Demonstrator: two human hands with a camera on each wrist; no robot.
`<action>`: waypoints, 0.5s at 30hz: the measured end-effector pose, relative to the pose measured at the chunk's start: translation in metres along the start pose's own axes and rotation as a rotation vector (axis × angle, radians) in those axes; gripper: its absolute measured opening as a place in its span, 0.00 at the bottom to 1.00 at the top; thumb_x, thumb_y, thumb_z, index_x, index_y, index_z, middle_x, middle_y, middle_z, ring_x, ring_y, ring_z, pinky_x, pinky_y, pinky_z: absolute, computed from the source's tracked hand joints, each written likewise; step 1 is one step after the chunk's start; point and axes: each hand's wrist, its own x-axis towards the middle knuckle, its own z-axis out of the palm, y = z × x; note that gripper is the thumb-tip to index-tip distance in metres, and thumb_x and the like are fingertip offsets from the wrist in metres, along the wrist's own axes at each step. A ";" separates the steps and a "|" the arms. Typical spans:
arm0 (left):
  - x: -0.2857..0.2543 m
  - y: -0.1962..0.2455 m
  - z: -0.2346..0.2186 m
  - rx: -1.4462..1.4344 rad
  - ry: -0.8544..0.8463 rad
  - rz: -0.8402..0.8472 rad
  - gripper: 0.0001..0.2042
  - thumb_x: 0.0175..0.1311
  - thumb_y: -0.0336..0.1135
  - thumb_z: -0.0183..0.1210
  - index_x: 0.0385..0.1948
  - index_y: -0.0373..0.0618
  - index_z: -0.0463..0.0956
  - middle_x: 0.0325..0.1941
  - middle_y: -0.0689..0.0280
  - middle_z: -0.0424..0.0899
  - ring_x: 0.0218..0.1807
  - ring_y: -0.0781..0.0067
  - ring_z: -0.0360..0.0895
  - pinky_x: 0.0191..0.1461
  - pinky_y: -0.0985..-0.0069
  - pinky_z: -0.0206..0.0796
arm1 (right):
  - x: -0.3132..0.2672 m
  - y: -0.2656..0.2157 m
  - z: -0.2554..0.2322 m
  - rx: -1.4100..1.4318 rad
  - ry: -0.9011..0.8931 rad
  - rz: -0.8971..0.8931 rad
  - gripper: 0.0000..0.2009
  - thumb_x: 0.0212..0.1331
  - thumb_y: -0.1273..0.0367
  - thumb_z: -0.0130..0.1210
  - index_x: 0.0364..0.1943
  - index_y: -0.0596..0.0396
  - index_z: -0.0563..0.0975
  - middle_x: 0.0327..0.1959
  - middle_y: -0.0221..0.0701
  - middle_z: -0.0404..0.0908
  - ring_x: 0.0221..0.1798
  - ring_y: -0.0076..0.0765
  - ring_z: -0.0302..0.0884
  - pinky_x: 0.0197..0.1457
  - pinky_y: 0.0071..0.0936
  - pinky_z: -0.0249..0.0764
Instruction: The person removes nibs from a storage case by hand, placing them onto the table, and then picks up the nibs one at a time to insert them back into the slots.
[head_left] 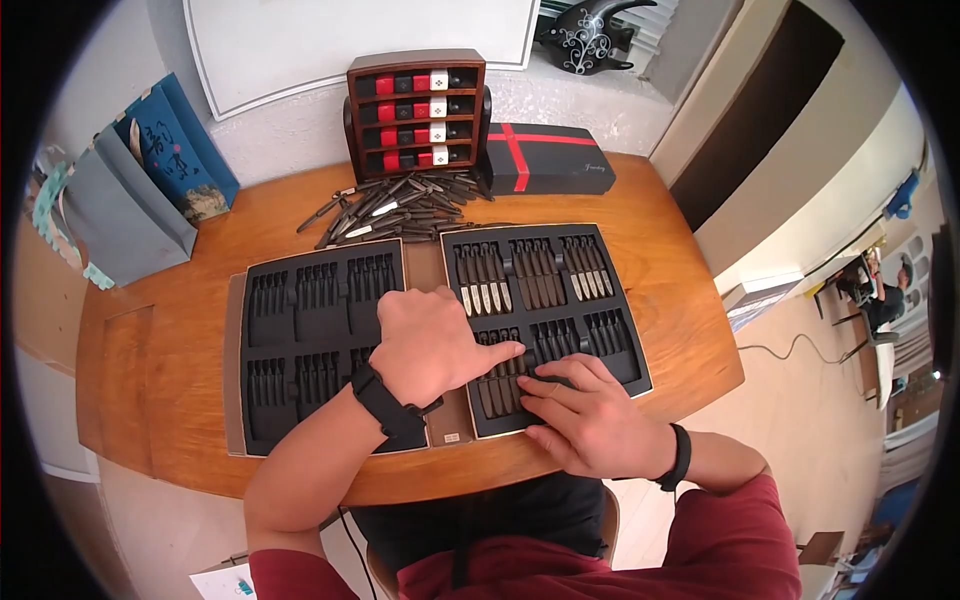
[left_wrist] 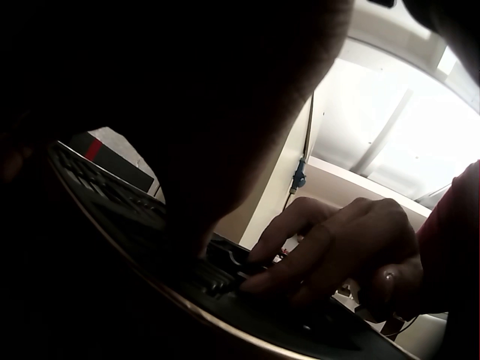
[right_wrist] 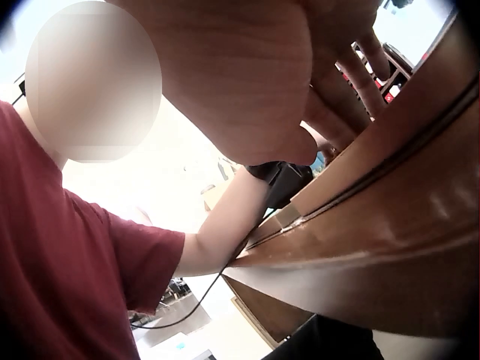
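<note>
Just left of the right hand's (head_left: 602, 425) fingers (head_left: 552, 390) lie slim brown pieces (head_left: 496, 398).

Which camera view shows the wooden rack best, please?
The head view: the wooden rack faces it, well lit and nearly whole. The right wrist view catches only slivers past the right hand; the left wrist view shows none of it.

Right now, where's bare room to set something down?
Brown wooden tabletop is bare left of the left black slotted tray, before the grey paper bag, and right of the matching right tray, before the black ribboned box. Crowded: the slender dark pieces piled before the wooden rack, and around the left hand and right hand.
</note>
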 end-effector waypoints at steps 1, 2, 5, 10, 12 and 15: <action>0.000 0.000 0.001 -0.013 0.004 0.002 0.42 0.59 0.81 0.56 0.31 0.39 0.89 0.33 0.61 0.88 0.36 0.59 0.88 0.36 0.64 0.70 | 0.002 0.003 -0.002 0.045 -0.014 0.003 0.15 0.59 0.68 0.68 0.46 0.64 0.85 0.55 0.42 0.86 0.61 0.50 0.78 0.67 0.45 0.73; 0.001 -0.001 0.002 -0.026 0.011 0.004 0.42 0.59 0.81 0.56 0.31 0.39 0.89 0.33 0.61 0.88 0.37 0.58 0.88 0.37 0.64 0.70 | 0.003 0.008 -0.005 0.045 -0.010 0.003 0.15 0.59 0.68 0.68 0.46 0.64 0.85 0.55 0.42 0.86 0.61 0.50 0.78 0.67 0.45 0.73; 0.002 -0.002 0.004 -0.037 0.050 0.001 0.38 0.54 0.77 0.64 0.39 0.42 0.88 0.33 0.55 0.90 0.35 0.51 0.89 0.38 0.58 0.77 | 0.012 0.025 -0.014 0.219 -0.074 0.015 0.14 0.60 0.70 0.67 0.47 0.62 0.84 0.54 0.43 0.85 0.60 0.52 0.79 0.65 0.43 0.74; -0.002 0.001 -0.006 -0.063 -0.026 -0.003 0.42 0.53 0.81 0.61 0.37 0.39 0.88 0.34 0.57 0.89 0.37 0.54 0.89 0.40 0.61 0.73 | 0.033 0.041 -0.019 0.051 0.033 0.041 0.12 0.61 0.73 0.66 0.48 0.62 0.85 0.55 0.46 0.79 0.57 0.54 0.78 0.63 0.42 0.74; -0.003 0.001 -0.007 -0.020 -0.051 0.018 0.45 0.53 0.83 0.58 0.36 0.37 0.88 0.35 0.60 0.88 0.38 0.58 0.88 0.41 0.64 0.71 | 0.036 0.042 -0.015 0.027 0.010 0.041 0.13 0.61 0.72 0.65 0.48 0.62 0.85 0.56 0.47 0.78 0.59 0.54 0.77 0.64 0.42 0.74; -0.004 0.000 -0.006 -0.007 -0.074 0.020 0.48 0.49 0.86 0.58 0.37 0.36 0.87 0.36 0.60 0.88 0.38 0.59 0.88 0.39 0.65 0.70 | 0.041 0.041 -0.011 -0.028 -0.051 0.014 0.14 0.61 0.71 0.65 0.49 0.63 0.85 0.57 0.48 0.77 0.61 0.54 0.75 0.65 0.43 0.73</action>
